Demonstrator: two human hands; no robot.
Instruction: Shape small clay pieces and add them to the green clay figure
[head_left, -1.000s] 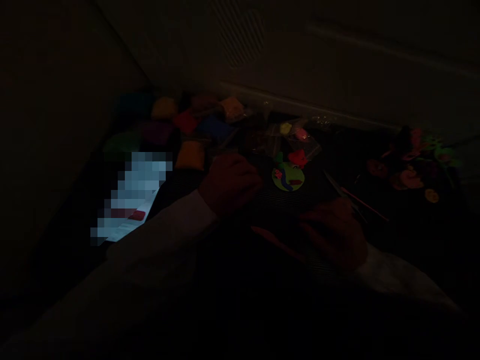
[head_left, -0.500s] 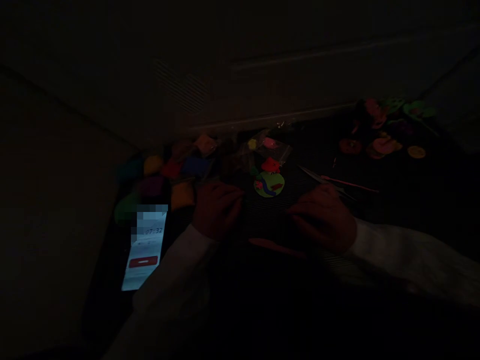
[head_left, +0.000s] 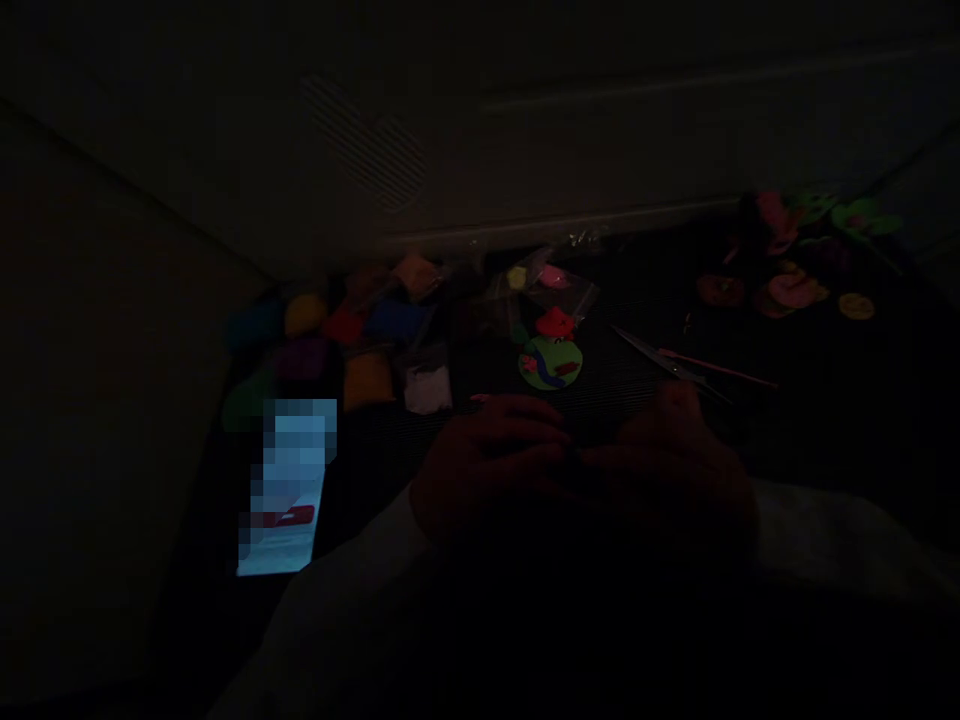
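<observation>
In very dim light, my left hand (head_left: 495, 460) and my right hand (head_left: 682, 475) meet over the dark ridged table. Their fingers are curled with the tips close together, and whatever lies between them is too dark to make out. Just beyond them lies a round green clay disc (head_left: 562, 365) with a blue strip, a brown piece and small pink bits on it. A red clay cap shape (head_left: 555, 322) stands at its far edge. A small pinkish piece (head_left: 480, 398) rests by my left fingers. Scissors (head_left: 660, 355) and a thin pink stick (head_left: 727, 370) lie beyond my right hand.
A lit phone (head_left: 281, 545) lies at the left. Several bags of coloured clay, including a blue one (head_left: 397, 322), an orange one (head_left: 367, 382) and a white one (head_left: 427, 388), sit beyond it. Clay shapes (head_left: 787, 290) are grouped at the back right, by the wall (head_left: 600, 150).
My hands have come together from apart, the left moving right and uncovering the white bag. The reddish stick between them no longer shows. The view has shifted slightly.
</observation>
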